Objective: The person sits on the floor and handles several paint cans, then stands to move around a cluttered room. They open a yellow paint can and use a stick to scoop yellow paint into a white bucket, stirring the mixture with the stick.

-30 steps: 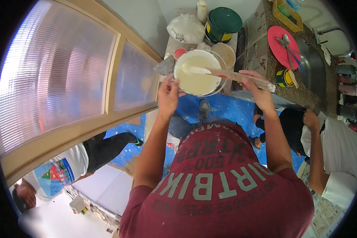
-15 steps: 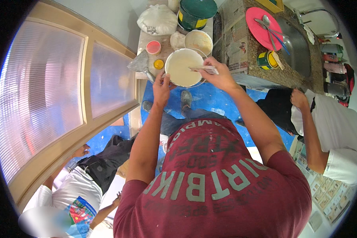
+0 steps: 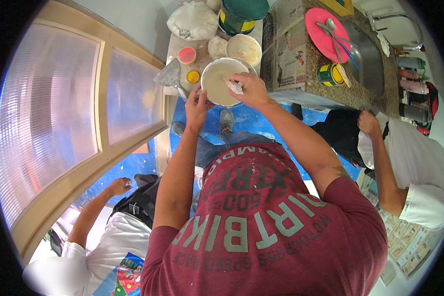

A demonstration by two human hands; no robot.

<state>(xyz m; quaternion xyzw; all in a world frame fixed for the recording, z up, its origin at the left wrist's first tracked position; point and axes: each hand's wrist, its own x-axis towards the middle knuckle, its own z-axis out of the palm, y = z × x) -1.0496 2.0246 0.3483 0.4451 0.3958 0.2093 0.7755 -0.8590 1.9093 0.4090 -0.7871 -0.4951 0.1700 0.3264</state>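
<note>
A white bucket (image 3: 235, 62) of pale, creamy liquid stands at the near edge of a small table. My left hand (image 3: 197, 104) is closed on the bucket's left rim. In my right hand (image 3: 252, 90) is a flat, whitish stirring stick (image 3: 236, 88), which reaches down into the liquid; its lower end is hidden. Just behind the bucket sits a second tub (image 3: 245, 48) with cream-coloured paste in it. To the left are a pink-topped cup (image 3: 187, 55), a small yellow pot (image 3: 193, 77) and a grey, triangular scraper-like tool (image 3: 169, 75).
A white bag (image 3: 192, 21) and a dark green bucket (image 3: 242, 15) stand farther back. On the right, a stone counter (image 3: 325, 97) holds a pink plate (image 3: 314, 29) with cutlery and a green-yellow can (image 3: 326, 75). One person (image 3: 399, 148) stands right, another (image 3: 118, 237) lower left.
My right hand has shifted left over the bucket, and the stick now points more steeply down. The person at lower left has moved. The view has shifted slightly.
</note>
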